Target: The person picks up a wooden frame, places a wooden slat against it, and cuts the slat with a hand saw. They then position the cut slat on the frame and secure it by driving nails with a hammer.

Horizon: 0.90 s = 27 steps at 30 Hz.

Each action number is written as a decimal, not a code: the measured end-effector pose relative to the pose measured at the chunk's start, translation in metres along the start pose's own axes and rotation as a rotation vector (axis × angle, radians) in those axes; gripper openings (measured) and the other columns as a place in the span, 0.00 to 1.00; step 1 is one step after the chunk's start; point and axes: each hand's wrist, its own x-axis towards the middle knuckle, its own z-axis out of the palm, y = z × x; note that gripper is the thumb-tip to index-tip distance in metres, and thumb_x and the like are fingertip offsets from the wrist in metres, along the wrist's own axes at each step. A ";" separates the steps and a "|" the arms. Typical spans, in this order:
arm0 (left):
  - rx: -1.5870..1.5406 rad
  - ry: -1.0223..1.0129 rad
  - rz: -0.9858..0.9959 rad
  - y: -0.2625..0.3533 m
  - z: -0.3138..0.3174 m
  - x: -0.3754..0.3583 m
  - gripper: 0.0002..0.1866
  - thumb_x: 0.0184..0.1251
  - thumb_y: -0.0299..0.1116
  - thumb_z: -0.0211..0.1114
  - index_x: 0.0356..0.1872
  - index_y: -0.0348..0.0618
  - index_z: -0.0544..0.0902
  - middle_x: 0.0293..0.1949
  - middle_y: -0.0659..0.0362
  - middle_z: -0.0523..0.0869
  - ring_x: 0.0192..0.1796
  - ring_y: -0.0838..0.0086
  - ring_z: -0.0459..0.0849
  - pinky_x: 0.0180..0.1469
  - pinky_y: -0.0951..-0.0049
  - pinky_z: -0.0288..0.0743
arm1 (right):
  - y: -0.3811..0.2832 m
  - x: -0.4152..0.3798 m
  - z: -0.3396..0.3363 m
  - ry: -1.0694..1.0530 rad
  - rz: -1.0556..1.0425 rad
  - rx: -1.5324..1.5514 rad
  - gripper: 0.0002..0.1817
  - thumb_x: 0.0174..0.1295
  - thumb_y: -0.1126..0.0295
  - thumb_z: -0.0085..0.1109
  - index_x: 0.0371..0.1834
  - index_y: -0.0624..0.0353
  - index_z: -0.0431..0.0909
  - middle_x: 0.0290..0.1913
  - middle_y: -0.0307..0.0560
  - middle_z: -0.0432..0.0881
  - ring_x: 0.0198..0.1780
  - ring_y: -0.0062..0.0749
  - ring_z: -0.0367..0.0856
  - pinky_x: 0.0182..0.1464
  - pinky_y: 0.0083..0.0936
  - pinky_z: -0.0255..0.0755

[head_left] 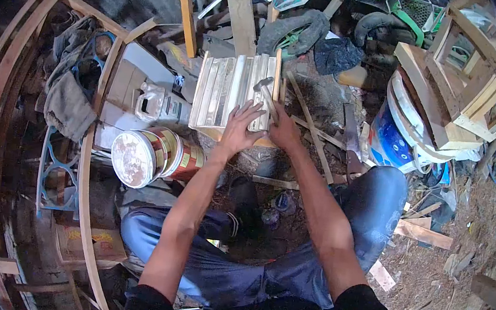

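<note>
In front of me stands a small slatted wooden box, its pale narrow slats running away from me. My left hand lies on the near end of the slats with its fingers stretched out; whether a nail sits under the fingertips is too small to tell. Close beside it, my right hand is wrapped round the handle of a hammer. The hammer's metal head is over the right-hand slats, near the box's side.
Paint buckets lie left of the box. A wooden frame rests on a blue-and-white bucket at right. Wood strips litter the ground, and a tyre stands behind. Long curved timbers rise at left.
</note>
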 end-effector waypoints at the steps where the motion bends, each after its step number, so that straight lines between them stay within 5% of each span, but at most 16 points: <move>1: -0.018 0.062 -0.025 -0.004 0.005 -0.001 0.30 0.49 0.43 0.73 0.57 0.49 0.78 0.67 0.61 0.72 0.72 0.61 0.61 0.72 0.49 0.50 | 0.001 0.002 0.002 0.013 -0.045 0.037 0.35 0.56 0.69 0.53 0.70 0.46 0.59 0.50 0.68 0.78 0.54 0.62 0.77 0.56 0.46 0.70; 11: 0.032 -0.092 -0.007 -0.007 -0.006 0.005 0.29 0.49 0.47 0.73 0.54 0.49 0.81 0.64 0.63 0.74 0.69 0.62 0.65 0.69 0.54 0.52 | 0.008 0.004 -0.001 -0.020 0.019 0.054 0.36 0.52 0.76 0.52 0.70 0.49 0.61 0.50 0.69 0.78 0.54 0.62 0.77 0.55 0.44 0.70; 17: 0.086 0.042 0.151 -0.023 0.007 0.002 0.31 0.52 0.59 0.67 0.58 0.61 0.79 0.63 0.65 0.76 0.68 0.62 0.65 0.68 0.54 0.53 | 0.000 0.003 -0.009 -0.083 0.033 -0.138 0.31 0.57 0.71 0.54 0.67 0.51 0.63 0.50 0.69 0.77 0.53 0.63 0.76 0.54 0.45 0.70; 21: 0.078 0.007 0.088 -0.029 0.010 0.000 0.34 0.52 0.67 0.62 0.60 0.65 0.78 0.65 0.68 0.74 0.69 0.62 0.65 0.70 0.50 0.52 | -0.014 -0.014 -0.018 0.054 -0.224 -0.203 0.21 0.65 0.68 0.51 0.61 0.57 0.66 0.42 0.70 0.80 0.47 0.68 0.77 0.45 0.50 0.71; 22: 0.120 -0.040 0.026 -0.025 0.010 -0.002 0.34 0.51 0.67 0.63 0.60 0.65 0.78 0.65 0.71 0.73 0.70 0.62 0.64 0.71 0.50 0.50 | -0.030 -0.023 -0.024 0.041 -0.068 -0.270 0.18 0.68 0.65 0.49 0.58 0.60 0.68 0.40 0.71 0.80 0.45 0.68 0.77 0.44 0.50 0.70; 27: 0.015 0.056 0.042 -0.030 0.014 -0.003 0.34 0.49 0.65 0.65 0.58 0.65 0.79 0.62 0.71 0.77 0.71 0.64 0.63 0.71 0.50 0.49 | -0.083 -0.066 -0.039 -0.017 0.005 -0.399 0.17 0.70 0.64 0.47 0.57 0.62 0.68 0.37 0.70 0.80 0.43 0.65 0.79 0.43 0.48 0.72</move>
